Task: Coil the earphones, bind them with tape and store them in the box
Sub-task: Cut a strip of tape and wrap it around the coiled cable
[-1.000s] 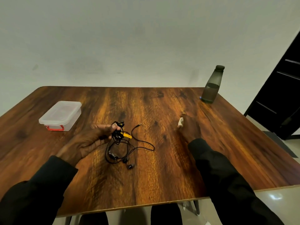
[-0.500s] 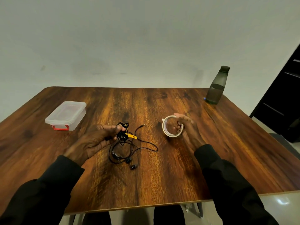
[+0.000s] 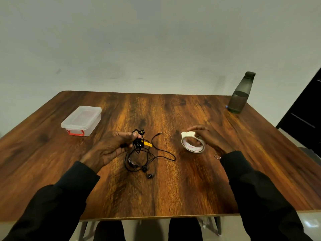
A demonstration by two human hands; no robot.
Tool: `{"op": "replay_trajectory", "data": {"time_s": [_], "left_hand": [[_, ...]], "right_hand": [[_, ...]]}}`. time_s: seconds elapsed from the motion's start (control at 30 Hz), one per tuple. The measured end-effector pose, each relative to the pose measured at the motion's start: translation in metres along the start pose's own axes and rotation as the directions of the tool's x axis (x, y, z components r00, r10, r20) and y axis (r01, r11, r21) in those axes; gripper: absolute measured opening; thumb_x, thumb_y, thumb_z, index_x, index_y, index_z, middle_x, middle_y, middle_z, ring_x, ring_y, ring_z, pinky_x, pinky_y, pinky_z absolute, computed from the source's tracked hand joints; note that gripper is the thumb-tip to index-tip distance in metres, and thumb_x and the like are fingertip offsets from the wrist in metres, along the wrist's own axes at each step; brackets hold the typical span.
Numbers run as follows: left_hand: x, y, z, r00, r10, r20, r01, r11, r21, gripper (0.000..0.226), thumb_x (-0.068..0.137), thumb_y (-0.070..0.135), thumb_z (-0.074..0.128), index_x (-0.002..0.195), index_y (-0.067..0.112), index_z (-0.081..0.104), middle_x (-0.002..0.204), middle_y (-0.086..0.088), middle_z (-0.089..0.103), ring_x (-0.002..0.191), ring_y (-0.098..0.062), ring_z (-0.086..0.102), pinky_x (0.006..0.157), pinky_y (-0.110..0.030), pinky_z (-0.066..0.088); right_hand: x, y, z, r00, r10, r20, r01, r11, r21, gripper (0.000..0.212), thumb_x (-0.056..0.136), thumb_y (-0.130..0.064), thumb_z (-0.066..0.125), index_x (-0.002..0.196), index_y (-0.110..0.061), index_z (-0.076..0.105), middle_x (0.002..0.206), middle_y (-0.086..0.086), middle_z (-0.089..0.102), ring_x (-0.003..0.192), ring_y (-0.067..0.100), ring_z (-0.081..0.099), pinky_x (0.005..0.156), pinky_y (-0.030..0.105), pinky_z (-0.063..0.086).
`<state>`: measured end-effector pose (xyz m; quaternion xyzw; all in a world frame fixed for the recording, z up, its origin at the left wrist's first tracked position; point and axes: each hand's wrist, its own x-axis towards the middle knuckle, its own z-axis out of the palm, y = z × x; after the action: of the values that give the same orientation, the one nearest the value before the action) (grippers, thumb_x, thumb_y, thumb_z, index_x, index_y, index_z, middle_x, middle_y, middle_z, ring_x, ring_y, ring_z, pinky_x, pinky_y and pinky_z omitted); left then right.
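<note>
Tape roll (image 3: pixel 188 134) now upright, hole camera-ward.

We see the black wired earphones (image 3: pixel 138 144) in a loose, untidy coil. The left hand (image 3: pixel 111 148) pinches the upper bunch, where a yellow tag (image 3: pixel 148 144) sticks out. The lower loops lie on the wooden table (image 3: pixel 173 188), with both earbuds at the near end and the jack plug stretched away to the right. The roll of white tape (image 3: pixel 188 135), with red print inside its ring, is held tilted on edge by the right hand (image 3: pixel 208 138). The clear plastic box (image 3: pixel 81 120), lid on and red clasp facing us, sits well apart at the left.
</note>
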<state>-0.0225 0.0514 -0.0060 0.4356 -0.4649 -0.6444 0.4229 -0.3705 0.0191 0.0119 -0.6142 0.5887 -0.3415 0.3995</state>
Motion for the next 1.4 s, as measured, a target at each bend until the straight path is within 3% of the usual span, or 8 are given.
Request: {"op": "replay_trajectory", "data": {"time_s": [0.1, 0.27, 0.47, 0.63, 0.73, 1.1, 1.23, 1.4], "left_hand": [[-0.007, 0.006, 0.01, 0.999, -0.014, -0.04, 0.013, 0.999, -0.043, 0.019, 0.078, 0.018, 0.075, 0.089, 0.004, 0.082, 0.103, -0.009, 0.078, 0.086, -0.009, 0.07, 0.065, -0.015, 0.058], [-0.015, 0.01, 0.013, 0.998, -0.024, -0.064, 0.021, 0.999, -0.048, 0.024, 0.075, 0.02, 0.076, 0.093, 0.005, 0.081, 0.106, -0.01, 0.079, 0.083, -0.006, 0.073, 0.064, -0.015, 0.057], [-0.018, 0.011, 0.011, 0.995, -0.031, -0.094, 0.027, 0.999, -0.037, 0.031, 0.075, 0.023, 0.076, 0.1, 0.003, 0.078, 0.108, -0.008, 0.078, 0.094, -0.01, 0.069, 0.066, -0.015, 0.057], [-0.02, 0.011, 0.014, 0.994, -0.046, -0.099, 0.04, 0.997, -0.059, 0.034, 0.074, 0.021, 0.076, 0.101, 0.001, 0.077, 0.109, -0.01, 0.078, 0.09, -0.009, 0.07, 0.066, -0.015, 0.057], [-0.02, 0.013, 0.019, 0.994, -0.048, -0.101, 0.041, 0.997, -0.066, 0.035, 0.074, 0.021, 0.076, 0.102, 0.0, 0.077, 0.11, -0.012, 0.078, 0.083, -0.007, 0.073, 0.065, -0.014, 0.058], [-0.019, 0.028, 0.053, 0.972, 0.15, -0.179, -0.144, 0.988, 0.048, 0.029, 0.082, 0.024, 0.074, 0.099, 0.001, 0.078, 0.104, -0.011, 0.078, 0.085, -0.017, 0.059, 0.064, -0.016, 0.053], [-0.021, 0.034, 0.055, 0.965, 0.179, -0.19, -0.17, 0.983, 0.063, 0.02, 0.089, 0.016, 0.071, 0.099, 0.0, 0.077, 0.101, -0.015, 0.075, 0.062, -0.003, 0.061, 0.06, -0.013, 0.053], [-0.025, 0.032, 0.053, 0.962, 0.174, -0.209, -0.157, 0.983, 0.096, 0.02, 0.086, 0.021, 0.072, 0.097, 0.005, 0.079, 0.104, -0.013, 0.078, 0.083, -0.016, 0.062, 0.065, -0.019, 0.053]], "right_hand": [[-0.009, 0.005, 0.007, 0.996, -0.084, 0.019, 0.086, 0.989, -0.121, 0.019, 0.102, -0.022, 0.06, 0.103, -0.013, 0.076, 0.079, -0.003, 0.069, 0.063, 0.007, 0.059, 0.059, 0.022, 0.043], [-0.017, -0.001, 0.008, 0.993, -0.016, 0.113, 0.023, 0.998, -0.065, 0.031, 0.098, -0.006, 0.053, 0.117, -0.024, 0.07, 0.081, 0.006, 0.073, 0.064, 0.019, 0.063, 0.059, 0.027, 0.051], [-0.017, -0.009, 0.001, 0.993, 0.052, 0.104, -0.056, 0.998, 0.041, 0.023, 0.099, -0.001, 0.055, 0.096, -0.003, 0.078, 0.074, 0.014, 0.077, 0.053, 0.018, 0.067, 0.057, 0.03, 0.059], [-0.029, -0.011, 0.003, 0.999, 0.016, 0.045, -0.023, 0.987, 0.16, 0.012, 0.095, -0.006, 0.067, 0.098, 0.004, 0.073, 0.089, 0.025, 0.077, 0.07, 0.029, 0.073, 0.07, 0.041, 0.063], [-0.027, -0.011, 0.01, 0.987, -0.134, -0.086, 0.128, 0.989, -0.072, 0.005, 0.089, -0.014, 0.076, 0.088, -0.01, 0.079, 0.088, 0.005, 0.078, 0.085, 0.023, 0.073, 0.083, 0.047, 0.06], [-0.031, -0.05, 0.051, 0.755, -0.623, -0.205, 0.577, 0.779, -0.243, 0.008, 0.084, -0.006, 0.08, 0.091, -0.01, 0.081, 0.095, -0.002, 0.074, 0.089, 0.008, 0.069, 0.074, 0.023, 0.057], [-0.032, -0.057, 0.057, 0.747, -0.641, -0.176, 0.587, 0.76, -0.278, 0.004, 0.088, -0.009, 0.076, 0.09, -0.011, 0.08, 0.086, -0.003, 0.075, 0.081, 0.006, 0.068, 0.072, 0.018, 0.053], [-0.029, -0.057, 0.059, 0.761, -0.622, -0.185, 0.561, 0.774, -0.292, 0.009, 0.093, -0.006, 0.069, 0.095, -0.012, 0.076, 0.087, -0.006, 0.07, 0.084, -0.004, 0.064, 0.072, 0.007, 0.047]]}}
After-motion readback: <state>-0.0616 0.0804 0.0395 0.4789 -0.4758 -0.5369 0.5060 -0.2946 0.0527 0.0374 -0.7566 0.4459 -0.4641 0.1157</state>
